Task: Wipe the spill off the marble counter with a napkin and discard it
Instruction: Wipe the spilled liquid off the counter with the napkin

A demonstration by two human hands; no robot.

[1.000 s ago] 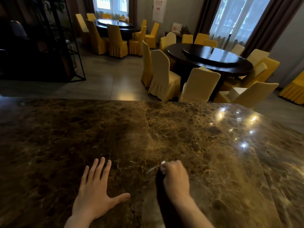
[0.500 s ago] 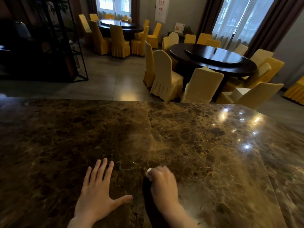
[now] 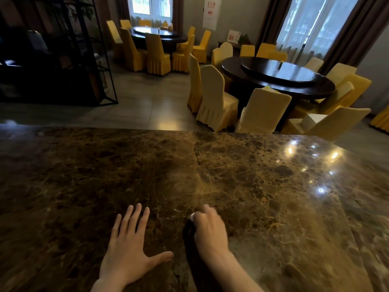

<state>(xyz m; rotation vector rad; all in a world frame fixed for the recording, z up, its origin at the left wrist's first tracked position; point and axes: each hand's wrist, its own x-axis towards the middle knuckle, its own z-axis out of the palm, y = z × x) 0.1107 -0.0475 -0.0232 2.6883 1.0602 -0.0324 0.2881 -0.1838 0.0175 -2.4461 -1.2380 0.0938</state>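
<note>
A brown marble counter fills the lower half of the head view. My right hand is pressed down on it near the front edge, fingers curled over a white napkin; only a small corner of the napkin shows at my fingertips. My left hand lies flat on the marble to the left, fingers spread, holding nothing. A faint wet streak glints just ahead of the right hand; the spill itself is hard to make out.
Beyond the counter's far edge stand a dark round dining table ringed by yellow-covered chairs, a second such table further back, and a black metal shelf at the left.
My right hand slid left with the napkin, then pushed slightly forward and right again. My left hand has stayed flat in the same place.
</note>
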